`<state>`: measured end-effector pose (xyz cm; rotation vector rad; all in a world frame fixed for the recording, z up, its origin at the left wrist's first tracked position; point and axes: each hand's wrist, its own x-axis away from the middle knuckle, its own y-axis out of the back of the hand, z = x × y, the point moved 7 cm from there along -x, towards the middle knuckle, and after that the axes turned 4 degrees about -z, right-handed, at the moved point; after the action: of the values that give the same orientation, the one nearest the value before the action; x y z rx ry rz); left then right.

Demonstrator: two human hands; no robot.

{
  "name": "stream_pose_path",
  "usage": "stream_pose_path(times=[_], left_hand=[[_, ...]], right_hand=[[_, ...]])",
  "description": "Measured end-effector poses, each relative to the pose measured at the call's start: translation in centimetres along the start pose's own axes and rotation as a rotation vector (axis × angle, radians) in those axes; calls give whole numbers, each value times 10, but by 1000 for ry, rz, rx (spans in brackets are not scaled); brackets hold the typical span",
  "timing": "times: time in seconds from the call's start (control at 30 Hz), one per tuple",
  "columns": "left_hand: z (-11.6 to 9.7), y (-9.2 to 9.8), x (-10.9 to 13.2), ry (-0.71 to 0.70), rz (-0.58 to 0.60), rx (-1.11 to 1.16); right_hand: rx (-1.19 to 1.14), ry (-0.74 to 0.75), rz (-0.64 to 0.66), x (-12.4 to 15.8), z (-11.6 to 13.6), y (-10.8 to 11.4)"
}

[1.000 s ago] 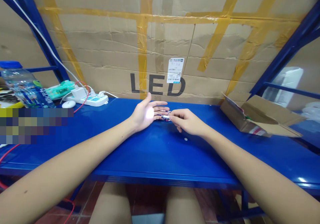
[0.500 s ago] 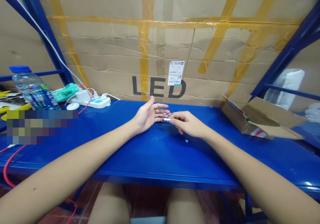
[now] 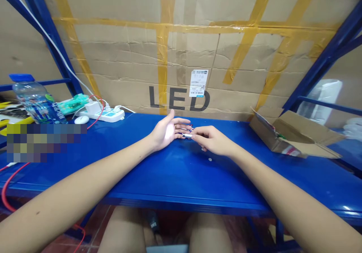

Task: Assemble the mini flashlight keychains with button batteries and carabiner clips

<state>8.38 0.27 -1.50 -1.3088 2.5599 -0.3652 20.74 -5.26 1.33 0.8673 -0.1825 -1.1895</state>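
Palm up over the blue table [image 3: 181, 185], my left hand [image 3: 169, 132] has its fingers spread and pointing right, with a bright patch of light on the palm. My right hand [image 3: 210, 140] pinches a small silver cylinder [image 3: 187, 136] between thumb and fingertips. One end of the cylinder points at the left hand, close to its fingertips; whether they touch is hard to tell. A ring shows on a left finger. A small white disc [image 3: 210, 159] lies on the table below the right hand.
An open cardboard box [image 3: 294, 132] stands at the right. At the left are a water bottle [image 3: 39, 102], a white power strip [image 3: 110, 115], a white round object [image 3: 81, 120] and red cables. A large carton [image 3: 127, 64] marked LED stands behind.
A bright light patch has appeared on my left palm. Both hands keep nearly the same place and grip. Below the table edge, a dark object now shows between the legs.
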Motion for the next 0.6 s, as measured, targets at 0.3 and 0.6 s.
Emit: stream_pose_path(times=[0.3, 0.6], left_hand=[[-1, 0, 1, 8, 11, 20], [-4, 3, 1, -6, 2, 27]], right_hand=[[-5, 12, -12, -1, -2, -1], [8, -22, -32, -1, -4, -1]])
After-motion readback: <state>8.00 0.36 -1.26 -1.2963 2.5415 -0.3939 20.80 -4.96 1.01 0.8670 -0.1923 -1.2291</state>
